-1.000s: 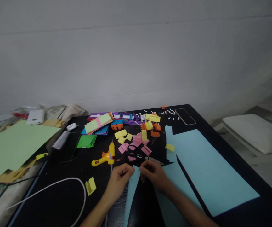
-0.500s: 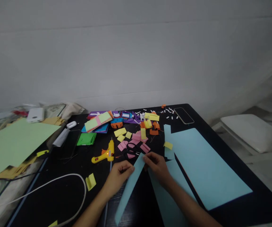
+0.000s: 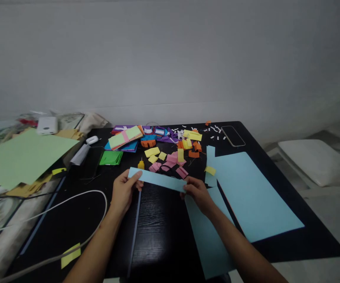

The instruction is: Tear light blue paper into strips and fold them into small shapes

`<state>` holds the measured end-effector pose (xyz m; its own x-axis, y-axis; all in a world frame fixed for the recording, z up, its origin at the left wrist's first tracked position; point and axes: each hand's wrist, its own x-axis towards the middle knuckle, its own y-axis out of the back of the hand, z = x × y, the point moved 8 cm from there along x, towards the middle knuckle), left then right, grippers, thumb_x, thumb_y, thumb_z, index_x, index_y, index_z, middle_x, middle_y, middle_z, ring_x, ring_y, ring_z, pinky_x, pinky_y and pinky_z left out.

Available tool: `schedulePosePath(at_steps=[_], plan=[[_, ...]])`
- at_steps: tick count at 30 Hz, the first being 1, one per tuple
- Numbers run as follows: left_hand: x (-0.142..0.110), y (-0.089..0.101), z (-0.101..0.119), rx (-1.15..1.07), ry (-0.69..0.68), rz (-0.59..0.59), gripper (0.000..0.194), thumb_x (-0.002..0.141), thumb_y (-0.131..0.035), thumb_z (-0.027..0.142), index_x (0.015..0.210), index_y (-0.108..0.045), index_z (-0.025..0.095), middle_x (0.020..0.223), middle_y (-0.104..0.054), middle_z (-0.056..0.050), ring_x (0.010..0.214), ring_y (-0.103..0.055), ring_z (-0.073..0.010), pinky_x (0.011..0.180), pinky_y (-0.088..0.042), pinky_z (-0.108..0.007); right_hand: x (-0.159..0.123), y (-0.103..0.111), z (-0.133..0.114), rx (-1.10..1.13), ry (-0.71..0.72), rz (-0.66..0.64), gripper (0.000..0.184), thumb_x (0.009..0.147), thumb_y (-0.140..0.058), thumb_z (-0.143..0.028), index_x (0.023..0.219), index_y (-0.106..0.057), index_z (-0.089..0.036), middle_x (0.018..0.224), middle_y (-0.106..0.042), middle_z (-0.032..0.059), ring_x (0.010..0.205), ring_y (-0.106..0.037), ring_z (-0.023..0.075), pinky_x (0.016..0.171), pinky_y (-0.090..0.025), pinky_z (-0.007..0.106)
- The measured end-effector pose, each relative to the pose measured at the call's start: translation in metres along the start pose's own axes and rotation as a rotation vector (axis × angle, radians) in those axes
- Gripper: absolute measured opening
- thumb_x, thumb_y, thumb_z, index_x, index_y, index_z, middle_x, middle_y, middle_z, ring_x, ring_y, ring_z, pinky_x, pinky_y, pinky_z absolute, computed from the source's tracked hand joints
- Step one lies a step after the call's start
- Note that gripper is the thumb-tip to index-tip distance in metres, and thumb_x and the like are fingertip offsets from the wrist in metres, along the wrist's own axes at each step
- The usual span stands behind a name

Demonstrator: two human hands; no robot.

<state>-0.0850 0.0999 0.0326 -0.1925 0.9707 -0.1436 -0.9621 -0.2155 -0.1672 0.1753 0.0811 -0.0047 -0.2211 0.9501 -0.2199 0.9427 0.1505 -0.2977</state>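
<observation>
The left hand [image 3: 124, 192] pinches one end of a light-blue paper strip [image 3: 162, 181] and the right hand [image 3: 198, 194] the other, so it spans between them above the dark surface [image 3: 155, 239]. Just beyond its left end shows a yellow tool [image 3: 141, 164], mostly hidden, apparently a glue gun.

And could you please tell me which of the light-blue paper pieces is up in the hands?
The narrow strip, held between the left hand and right hand; the other light-blue pieces lie on the table.

No readable text, labels, brands, numbers or signs.
</observation>
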Motion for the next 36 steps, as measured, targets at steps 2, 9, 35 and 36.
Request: schedulePosePath(at_steps=[2,9,35,36], plan=[[-0.001,0.000,-0.001,-0.052,-0.015,0.025,0.030,0.072,-0.086,0.038,0.074,-0.068,0.015,0.054,-0.063,0.003,0.046,-0.053,-0.0083,0.045,-0.043,-0.018,-0.008,-0.023,0.006,-0.085,-0.104,-0.291,0.026,0.076,-0.078,-0.038,0.071,-0.062,-0.018,0.063,-0.068,-0.0001,0.058,-0.063,0.0144,0.060,-0.050,0.026],[-0.030,-0.053,-0.031,0.154,0.121,-0.390,0.038,0.073,-0.086,0.047,0.072,-0.064,0.015,0.054,-0.062,0.002,0.044,-0.053,-0.0094,0.043,-0.043,-0.020,-0.021,-0.055,0.006,-0.180,-0.050,-0.401,0.036,0.084,-0.077,-0.052,0.095,-0.071,-0.018,0.088,-0.070,0.0010,0.083,-0.063,0.0166,0.076,-0.049,0.028],[-0.052,-0.080,-0.039,0.245,0.115,-0.547,0.041,0.082,-0.077,0.055,0.073,-0.063,0.017,0.058,-0.065,0.002,0.048,-0.057,-0.0106,0.052,-0.047,-0.023,-0.007,-0.027,0.010,-0.133,0.051,0.004,0.032,0.076,-0.081,-0.050,0.079,-0.068,-0.022,0.075,-0.063,-0.0011,0.071,-0.058,0.0158,0.070,-0.047,0.030],[-0.053,-0.080,-0.039,0.244,0.113,-0.549,0.041,0.083,-0.077,0.055,0.073,-0.063,0.017,0.057,-0.064,0.002,0.048,-0.057,-0.0106,0.052,-0.047,-0.023,-0.007,-0.027,0.010,-0.128,0.046,0.004,0.032,0.076,-0.081,-0.050,0.079,-0.068,-0.021,0.074,-0.063,-0.0013,0.071,-0.057,0.0156,0.070,-0.046,0.030]])
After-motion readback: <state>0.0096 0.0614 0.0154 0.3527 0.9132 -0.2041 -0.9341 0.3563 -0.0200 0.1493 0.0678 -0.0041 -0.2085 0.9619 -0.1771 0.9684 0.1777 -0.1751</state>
